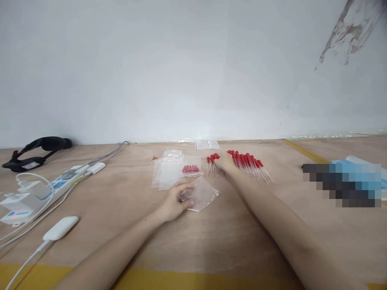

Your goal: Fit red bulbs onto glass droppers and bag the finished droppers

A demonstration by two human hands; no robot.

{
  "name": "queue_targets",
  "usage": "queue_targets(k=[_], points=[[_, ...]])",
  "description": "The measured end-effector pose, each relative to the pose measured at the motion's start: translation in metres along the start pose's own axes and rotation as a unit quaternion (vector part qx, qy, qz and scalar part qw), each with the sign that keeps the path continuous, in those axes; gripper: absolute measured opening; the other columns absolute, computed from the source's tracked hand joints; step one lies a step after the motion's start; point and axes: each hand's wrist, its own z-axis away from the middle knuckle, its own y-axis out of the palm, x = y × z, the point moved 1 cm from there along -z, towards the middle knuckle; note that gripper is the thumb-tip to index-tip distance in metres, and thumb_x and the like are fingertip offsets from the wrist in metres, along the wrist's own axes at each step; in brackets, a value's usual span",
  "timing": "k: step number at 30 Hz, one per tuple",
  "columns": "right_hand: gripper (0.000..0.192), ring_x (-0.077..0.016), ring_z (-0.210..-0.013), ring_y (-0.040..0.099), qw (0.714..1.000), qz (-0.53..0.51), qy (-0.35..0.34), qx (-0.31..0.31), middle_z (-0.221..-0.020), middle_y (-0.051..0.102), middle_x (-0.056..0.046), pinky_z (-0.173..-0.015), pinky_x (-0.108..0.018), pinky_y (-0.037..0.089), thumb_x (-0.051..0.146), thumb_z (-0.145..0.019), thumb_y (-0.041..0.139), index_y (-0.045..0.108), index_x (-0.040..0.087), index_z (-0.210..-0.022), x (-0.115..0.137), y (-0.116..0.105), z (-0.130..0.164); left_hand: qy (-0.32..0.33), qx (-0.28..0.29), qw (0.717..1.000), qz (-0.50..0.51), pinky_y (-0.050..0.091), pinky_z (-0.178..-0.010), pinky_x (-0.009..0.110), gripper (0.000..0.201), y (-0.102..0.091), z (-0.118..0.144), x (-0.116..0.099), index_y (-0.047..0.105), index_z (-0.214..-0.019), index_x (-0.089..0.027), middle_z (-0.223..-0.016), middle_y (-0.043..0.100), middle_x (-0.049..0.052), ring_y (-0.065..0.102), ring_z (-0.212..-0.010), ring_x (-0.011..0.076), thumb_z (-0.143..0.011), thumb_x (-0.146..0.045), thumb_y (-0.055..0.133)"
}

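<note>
The left hand (175,203) pinches the near left edge of an empty clear zip bag (203,194) lying flat on the wooden table (236,237); the right hand (224,162), farther off, closes around red-bulbed droppers (248,163). The bag looks light, limp and slippery, best held at its mouth; the droppers look thin and fragile.

Backdrop: plain white wall (169,68), matte, evenly lit with soft diffuse light; no hard shadows. Upper right of wall shows a patch of flaking paint or staining (350,28), grey-brown; which of the two cannot be told at this range. Desk (229,237): light brown wood-grain surface, meeting the wall along a straight line. A yellow stripe (181,280) runs along the near edge; a second yellow band (302,150) angles toward the wall at right.
</note>
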Motion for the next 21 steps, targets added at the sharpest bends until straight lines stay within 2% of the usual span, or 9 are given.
queue_targets(k=[3, 6, 8, 9, 11, 13, 15, 18, 21], points=[[0.008, -0.0195, -0.076, 0.059, 1.000, -0.017, -0.011, 0.001, -0.076, 0.065, -0.010, -0.062, -0.024, 0.039, 0.018, -0.067, 0.052, 0.060, 0.014, -0.069, 0.003, -0.008, 0.001, -0.055, 0.063, 0.984, 0.158, 0.047, -0.074, 0.032, 0.046, -0.003, -0.005, -0.002, 0.053, -0.107, -0.017, -0.104, 0.055, 0.007, 0.058, -0.080, 0.0163, -0.066, -0.031, 0.067], [0.012, -0.0196, -0.074, 0.058, 0.999, -0.048, -0.024, 0.001, -0.071, 0.064, -0.010, -0.062, -0.025, 0.039, 0.021, -0.071, 0.050, 0.056, 0.014, -0.063, 0.003, -0.021, 0.010, -0.060, 0.098, 0.979, 0.171, 0.047, -0.077, 0.033, 0.048, -0.004, -0.006, -0.004, 0.053, -0.108, -0.018, -0.105, 0.056, 0.006, 0.058, -0.085, 0.0173, -0.066, -0.036, 0.068], [0.017, -0.0173, -0.069, 0.058, 0.997, -0.072, -0.030, 0.004, -0.069, 0.063, -0.009, -0.059, -0.024, 0.040, 0.025, -0.076, 0.047, 0.054, 0.015, -0.065, -0.001, -0.030, 0.021, -0.012, 0.065, 0.995, 0.071, 0.045, -0.081, 0.036, 0.047, -0.004, -0.006, -0.004, 0.055, -0.106, -0.019, -0.109, 0.054, 0.007, 0.055, -0.094, 0.0210, -0.064, -0.037, 0.069], [0.018, -0.0151, -0.064, 0.057, 0.995, -0.091, -0.034, 0.010, -0.070, 0.063, -0.008, -0.057, -0.023, 0.040, 0.027, -0.078, 0.045, 0.053, 0.015, -0.068, -0.004, -0.034, 0.028, 0.022, 0.024, 0.999, -0.003, 0.043, -0.084, 0.038, 0.046, -0.005, -0.005, -0.005, 0.057, -0.104, -0.020, -0.112, 0.051, 0.008, 0.051, -0.100, 0.0233, -0.063, -0.038, 0.070], [0.017, -0.0099, -0.054, 0.054, 0.984, -0.168, -0.041, 0.033, -0.074, 0.063, -0.006, -0.051, -0.021, 0.040, 0.030, -0.081, 0.042, 0.050, 0.016, -0.076, -0.014, -0.041, 0.045, 0.087, -0.076, 0.982, -0.149, 0.036, -0.091, 0.044, 0.041, -0.007, -0.004, -0.009, 0.059, -0.103, -0.022, -0.122, 0.043, 0.009, 0.042, -0.111, 0.0273, -0.066, -0.039, 0.067], [0.016, -0.0066, -0.045, 0.047, 0.948, -0.310, -0.043, 0.060, -0.074, 0.062, -0.004, -0.045, -0.020, 0.038, 0.032, -0.080, 0.045, 0.045, 0.017, -0.084, -0.026, -0.045, 0.063, 0.138, -0.121, 0.954, -0.236, 0.032, -0.095, 0.046, 0.035, -0.009, -0.001, -0.015, 0.058, -0.105, -0.024, -0.127, 0.039, 0.008, 0.036, -0.116, 0.0280, -0.074, -0.038, 0.059], [0.027, -0.0060, -0.041, 0.043, 0.901, -0.427, -0.031, 0.066, -0.067, 0.059, 0.001, -0.039, -0.019, 0.036, 0.034, -0.076, 0.051, 0.039, 0.019, -0.095, -0.039, -0.047, 0.080, 0.180, -0.060, 0.948, -0.256, 0.032, -0.096, 0.044, 0.029, -0.008, 0.004, -0.020, 0.057, -0.106, -0.024, -0.126, 0.041, 0.007, 0.038, -0.116, 0.0253, -0.080, -0.036, 0.052], [0.045, -0.0073, -0.040, 0.045, 0.848, -0.525, 0.015, 0.066, -0.061, 0.055, 0.006, -0.036, -0.018, 0.036, 0.034, -0.071, 0.056, 0.031, 0.023, -0.107, -0.053, -0.045, 0.100, 0.184, 0.091, 0.949, -0.241, 0.035, -0.095, 0.040, 0.031, -0.003, 0.013, -0.022, 0.054, -0.112, -0.025, -0.126, 0.044, 0.007, 0.042, -0.115, 0.0222, -0.084, -0.037, 0.046], [0.046, -0.0089, -0.045, 0.052, 0.808, -0.583, 0.063, 0.059, -0.063, 0.057, 0.006, -0.041, -0.020, 0.043, 0.030, -0.069, 0.058, 0.029, 0.026, -0.104, -0.057, -0.040, 0.114, 0.156, 0.150, 0.947, -0.238, 0.034, -0.097, 0.041, 0.040, 0.004, 0.018, -0.018, 0.046, -0.121, -0.027, -0.132, 0.039, 0.007, 0.036, -0.121, 0.0238, -0.084, -0.041, 0.045]])
